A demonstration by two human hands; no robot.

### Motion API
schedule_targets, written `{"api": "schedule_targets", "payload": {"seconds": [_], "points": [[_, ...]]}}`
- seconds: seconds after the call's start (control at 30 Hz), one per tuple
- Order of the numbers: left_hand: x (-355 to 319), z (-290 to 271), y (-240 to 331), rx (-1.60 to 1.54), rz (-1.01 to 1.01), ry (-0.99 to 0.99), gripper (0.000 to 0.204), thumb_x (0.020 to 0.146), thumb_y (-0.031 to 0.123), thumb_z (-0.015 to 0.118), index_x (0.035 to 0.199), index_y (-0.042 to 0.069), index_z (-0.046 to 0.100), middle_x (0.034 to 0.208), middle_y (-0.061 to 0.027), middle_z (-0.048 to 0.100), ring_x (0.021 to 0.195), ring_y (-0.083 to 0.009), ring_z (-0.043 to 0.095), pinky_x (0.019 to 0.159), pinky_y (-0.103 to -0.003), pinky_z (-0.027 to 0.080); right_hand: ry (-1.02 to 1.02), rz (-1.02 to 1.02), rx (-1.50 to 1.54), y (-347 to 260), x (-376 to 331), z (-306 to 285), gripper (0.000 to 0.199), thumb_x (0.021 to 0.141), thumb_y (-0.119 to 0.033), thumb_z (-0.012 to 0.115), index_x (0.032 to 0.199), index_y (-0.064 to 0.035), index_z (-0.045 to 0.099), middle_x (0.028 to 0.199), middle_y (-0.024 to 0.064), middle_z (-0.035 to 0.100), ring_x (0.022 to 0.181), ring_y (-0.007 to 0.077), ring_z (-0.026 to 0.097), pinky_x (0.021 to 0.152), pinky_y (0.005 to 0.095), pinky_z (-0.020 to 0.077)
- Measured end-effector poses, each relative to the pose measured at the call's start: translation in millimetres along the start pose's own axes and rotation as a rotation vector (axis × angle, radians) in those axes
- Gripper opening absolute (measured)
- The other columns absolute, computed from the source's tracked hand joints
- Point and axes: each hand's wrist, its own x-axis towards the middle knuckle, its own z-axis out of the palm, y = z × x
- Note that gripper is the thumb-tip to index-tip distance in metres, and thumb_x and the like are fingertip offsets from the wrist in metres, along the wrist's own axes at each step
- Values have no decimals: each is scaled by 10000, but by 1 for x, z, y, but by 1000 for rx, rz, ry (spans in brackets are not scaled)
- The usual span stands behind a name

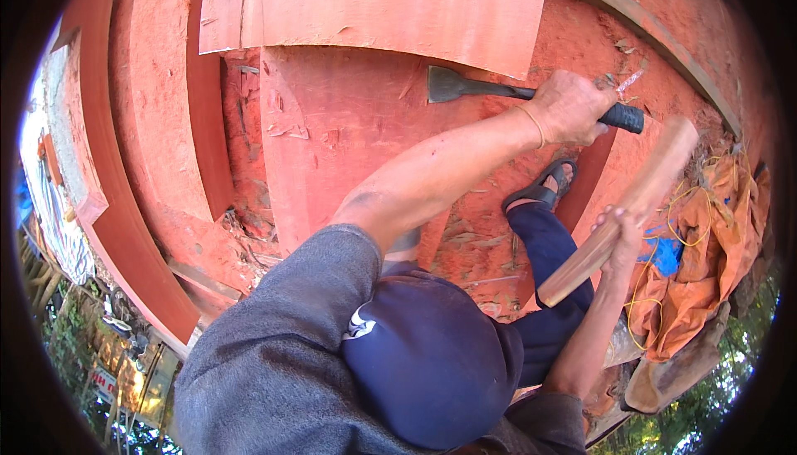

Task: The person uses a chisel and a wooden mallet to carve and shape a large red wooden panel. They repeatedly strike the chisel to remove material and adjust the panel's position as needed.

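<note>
My left hand (573,108) is wrapped around a long chisel (490,88), just ahead of its black-wrapped handle end. The flat blade points left, over a reddish timber (332,123) close to the lower edge of a broad curved wooden board (374,7). Whether the blade touches the wood I cannot tell. My right hand (621,239) grips a thick wooden club (647,181) around its middle. The club is tilted, its upper end slightly blurred and near the chisel's handle, apart from it.
Long reddish beams (141,239) stand at the left. A sandalled foot (548,183) rests beside the timber. An orange tarp (706,256) with a yellow cord lies at the right. A weathered strip of wood (656,31) curves along the upper right. Wood chips litter the ground.
</note>
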Motion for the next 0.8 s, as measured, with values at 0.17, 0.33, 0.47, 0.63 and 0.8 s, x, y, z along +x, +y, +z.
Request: {"api": "schedule_targets", "payload": {"seconds": [0.17,0.33,0.47,0.63,0.8], "points": [[-5,-1,1,9,27,-20,316,762,357,746,958,121,669,742,-142,706,742,-355,710,652,-498,554,-168,11,-178,1,-6,-11,254,842,-184,676,994,-12,566,821,102,623,623,185,631,528,344,549],[-5,3,-3,29,10,-43,298,763,348,734,962,131,684,757,-149,712,758,-357,714,677,-502,556,-43,1,-135,8,-7,-28,289,857,-197,677,1043,-27,536,892,113,626,686,182,645,530,334,546],[-5,6,-5,40,-24,-53,303,763,358,744,947,123,689,767,-158,714,772,-360,719,696,-500,562,-59,-37,107,9,3,-28,309,860,-189,673,1074,-33,514,882,107,622,687,177,646,539,319,558],[-7,1,-3,79,-29,-87,307,748,350,767,924,113,683,769,-162,714,775,-360,722,699,-489,568,-244,12,-323,10,1,-41,304,846,-226,671,1044,-38,539,843,99,624,664,179,639,550,322,568],[-22,-2,17,21,40,-60,320,765,353,750,994,147,661,746,-134,704,709,-356,708,621,-498,559,-102,46,193,23,9,-49,332,855,-250,686,1062,-23,562,895,80,615,769,182,635,636,337,574]]}}
